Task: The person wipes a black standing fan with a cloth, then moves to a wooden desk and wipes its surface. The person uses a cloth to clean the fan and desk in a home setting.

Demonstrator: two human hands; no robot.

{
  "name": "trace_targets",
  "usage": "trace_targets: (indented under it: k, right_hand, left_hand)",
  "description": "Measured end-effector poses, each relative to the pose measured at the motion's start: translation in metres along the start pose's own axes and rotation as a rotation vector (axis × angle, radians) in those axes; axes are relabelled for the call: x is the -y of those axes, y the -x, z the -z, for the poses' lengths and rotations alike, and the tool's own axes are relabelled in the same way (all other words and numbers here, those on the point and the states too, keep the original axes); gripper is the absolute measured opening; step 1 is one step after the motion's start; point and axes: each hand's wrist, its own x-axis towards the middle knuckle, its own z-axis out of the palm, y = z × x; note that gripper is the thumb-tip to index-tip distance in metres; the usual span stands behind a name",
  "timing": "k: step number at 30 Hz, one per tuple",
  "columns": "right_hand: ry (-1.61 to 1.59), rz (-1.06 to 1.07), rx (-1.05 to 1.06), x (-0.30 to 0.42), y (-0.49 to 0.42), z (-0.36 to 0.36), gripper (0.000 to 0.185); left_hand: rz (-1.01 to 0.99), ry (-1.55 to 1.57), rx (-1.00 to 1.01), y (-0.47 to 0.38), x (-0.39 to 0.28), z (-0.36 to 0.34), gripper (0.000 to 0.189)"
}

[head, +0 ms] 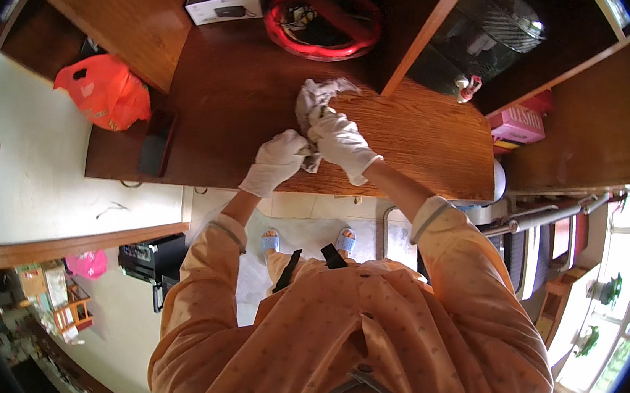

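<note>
Both of my hands wear white gloves and are over a brown wooden cabinet top (412,143). A crumpled greyish cloth (308,104) is bunched between them, with a loose end lying towards the back. My right hand (341,141) grips the cloth's middle. Close by on its left, near the front edge, my left hand (279,155) has its fingers closed on the cloth's lower end. Behind the cloth sits a round red tray (319,53) holding small items, some in shadow.
A white printed box (225,6) stands left of the tray. An orange-red plastic bag (104,91) and a dark flat object (156,142) are at the left. An upright wooden divider (427,35), a pink box (518,124) and a metal-framed chair (531,219) are to the right.
</note>
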Motion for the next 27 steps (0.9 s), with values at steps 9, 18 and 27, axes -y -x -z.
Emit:
trace_targets:
  k: [9,18,27]
  right_hand:
    - [0.312,0.085,0.071,-0.014,0.005,0.029,0.039]
    - [0.423,-0.228,-0.085,-0.13,0.088,0.104,0.051]
    - [0.127,-0.506,-0.279,-0.222,0.153,0.14,0.042]
  left_hand:
    - [0.057,-0.002,0.073,-0.017,-0.052,0.004,0.043]
    - [-0.601,-0.149,0.181,-0.101,-0.138,-0.065,0.033]
    - [-0.715,-0.002,0.099,-0.153,-0.211,-0.126,0.072]
